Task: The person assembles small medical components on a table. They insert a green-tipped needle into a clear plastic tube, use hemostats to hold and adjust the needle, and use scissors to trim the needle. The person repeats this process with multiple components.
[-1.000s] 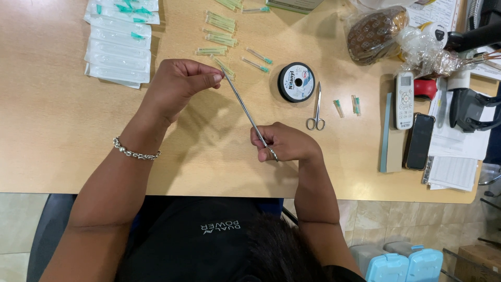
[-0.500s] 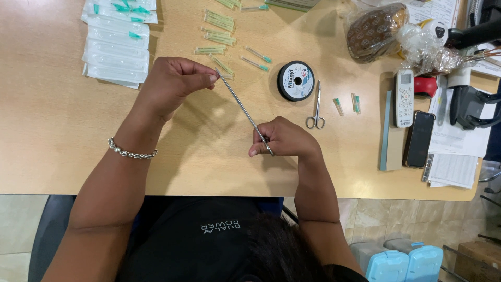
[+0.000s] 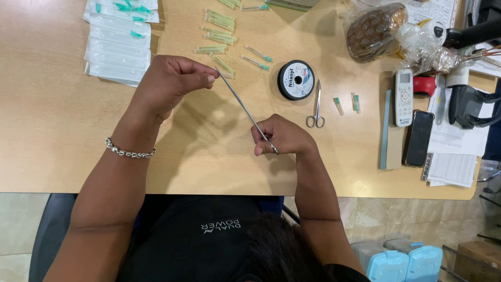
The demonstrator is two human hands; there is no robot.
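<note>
Step in hand: a long thin silver metal instrument is held slantwise between both hands above the middle of the frame; some fine work at its upper tip is judged to be under way.
Left hand: closed, the grip pinching the upper tip of the instrument, left of centre.
Right hand: curled, the grip pressed round the lower end of the instrument, at centre.
Next move: steady, fine finger control at the tip is judged to be called for, with the lower end kept firm.
Bench: pale wood, with white sealed packets stacked at upper left, green-capped needles strewn at top centre, a black thread spool and small steel scissors right of centre.
Right edge: a white remote control and a black phone are laid side by side.
Room: a tiled floor is seen below the bench.
</note>
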